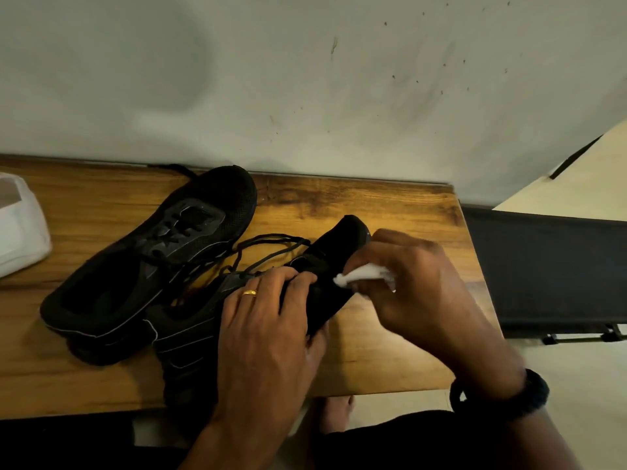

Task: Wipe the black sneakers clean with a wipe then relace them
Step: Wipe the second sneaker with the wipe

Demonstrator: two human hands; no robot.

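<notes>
Now the near sneaker (190, 344), black w/ thin grey lines on its side, lies on the front part of the counter (339, 201), heel toward the person and toe pointing away to the right. The left hand (268, 310) holds it at the middle: fingers curled over the top near the lace holes, thumb under the side, so this grip is closed round the shoe. The right hand (417, 283), a bit blurred, pinches a small white wipe (359, 274), crumpled, and its tip touches the upper of this sneaker close to the toe. The laces (271, 239) are loose and make open loops betw. the two shoes.

The far sneaker (152, 266) lies just beside on the left, touching the near one at the heel part, toe toward the wall (305, 79). Its opening faces up and the inside is dark; I cannot tell more of it. No brand mark can be read on either shoe, too dark.

At the left edge of the counter, well apart, sits a white pack (17, 225) w/ a brownish panel; the print is not readable and the content is hidden.

Left hand has a gold ring (250, 293); right wrist has a black wristband (509, 395).
</notes>
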